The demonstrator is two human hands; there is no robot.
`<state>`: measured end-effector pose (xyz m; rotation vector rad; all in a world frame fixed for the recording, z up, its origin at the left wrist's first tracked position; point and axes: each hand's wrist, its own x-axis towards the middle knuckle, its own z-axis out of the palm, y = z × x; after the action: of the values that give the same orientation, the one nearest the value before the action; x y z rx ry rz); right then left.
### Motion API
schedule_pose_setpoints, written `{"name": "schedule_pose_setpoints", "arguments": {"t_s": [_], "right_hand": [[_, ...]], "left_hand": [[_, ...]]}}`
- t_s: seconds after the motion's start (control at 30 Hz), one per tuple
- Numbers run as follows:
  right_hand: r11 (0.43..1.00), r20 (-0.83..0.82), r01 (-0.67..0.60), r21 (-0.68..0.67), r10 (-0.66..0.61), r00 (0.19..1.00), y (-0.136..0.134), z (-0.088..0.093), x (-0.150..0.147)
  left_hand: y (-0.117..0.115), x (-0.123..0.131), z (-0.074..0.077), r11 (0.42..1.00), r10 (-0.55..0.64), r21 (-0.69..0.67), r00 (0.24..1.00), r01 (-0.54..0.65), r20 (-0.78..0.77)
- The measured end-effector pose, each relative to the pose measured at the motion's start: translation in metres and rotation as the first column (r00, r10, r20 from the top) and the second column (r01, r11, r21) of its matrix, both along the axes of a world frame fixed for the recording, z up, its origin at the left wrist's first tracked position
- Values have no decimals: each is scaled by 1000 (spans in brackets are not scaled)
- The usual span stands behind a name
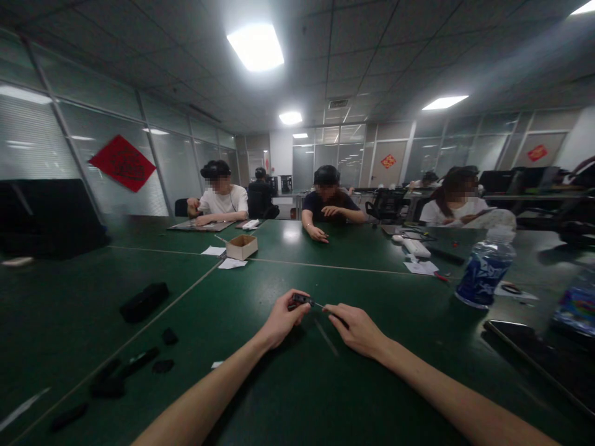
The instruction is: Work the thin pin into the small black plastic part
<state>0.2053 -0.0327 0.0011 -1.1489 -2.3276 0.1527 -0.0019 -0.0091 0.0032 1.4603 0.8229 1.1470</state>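
Well, left hand [281, 319] grips boxy part [302, 298] (right hand [357, 328], slim tool [318, 304]).

Office, open-plan, with shared work surface. Beneath the left hand [280, 319] and right hand [357, 329]: one large green table [283, 396], seamed. Across from the hands: several seated people [332, 204]. Beyond, to the right of the hands: one black office chair [390, 203]. Farther right: dark monitors [499, 181] on a long desk [537, 198]. Well left of the hands: glass partitions [179, 158], one bearing a red paper diamond [123, 162]. High above: panelled ceiling [395, 56], bright ceiling lights [256, 48], one air vent [338, 104].
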Motion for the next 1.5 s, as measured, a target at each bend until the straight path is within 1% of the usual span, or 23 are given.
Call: {"name": "schedule_pose_setpoints", "arguments": {"t_s": [0.17, 0.33, 0.53, 0.67, 0.87, 1.03, 1.17, 1.27, 1.37, 1.5], "right_hand": [[1000, 29, 15, 25, -15, 999, 0, -3, 1], [999, 53, 30, 19, -31, 998, -2, -1, 0], [992, 188, 116, 45, -122, 974, -9, 7, -4], [992, 243, 100, 72, -115, 963, -12, 10, -4], [996, 197, 47, 72, -60, 979, -10, 10, -1], [999, 142, 19, 51, -26, 989, -8, 7, -1], [999, 107, 15, 42, -20, 994, -6, 4, -1], [1000, 101, 23, 22, -25, 995, -7, 6, -2], [1000, 90, 24, 4, -24, 996, -9, 10, -2], [1000, 79, 31, 4, -31, 996, -11, 11, -2]], "left_hand": [[-2, 0, 3, 1000, 21, 13, 998, -20, -58], [-3, 0, 5, 997, 42, 63, 991, -34, -125], [-1, -1, 1, 989, 78, 141, 964, -43, -253], [-4, -1, 3, 989, 51, 145, 952, -7, -302], [-7, -1, 9, 990, 23, 140, 951, 21, -309], [-5, -3, 9, 987, 8, 153, 958, 37, -287], [-3, -3, 5, 990, -27, 127, 960, 65, -279], [-1, -3, 4, 989, -67, 110, 963, 98, -261], [-2, -3, 6, 988, -84, 103, 963, 113, -255], [-6, -3, 11, 988, -75, 114, 963, 108, -258]]}}
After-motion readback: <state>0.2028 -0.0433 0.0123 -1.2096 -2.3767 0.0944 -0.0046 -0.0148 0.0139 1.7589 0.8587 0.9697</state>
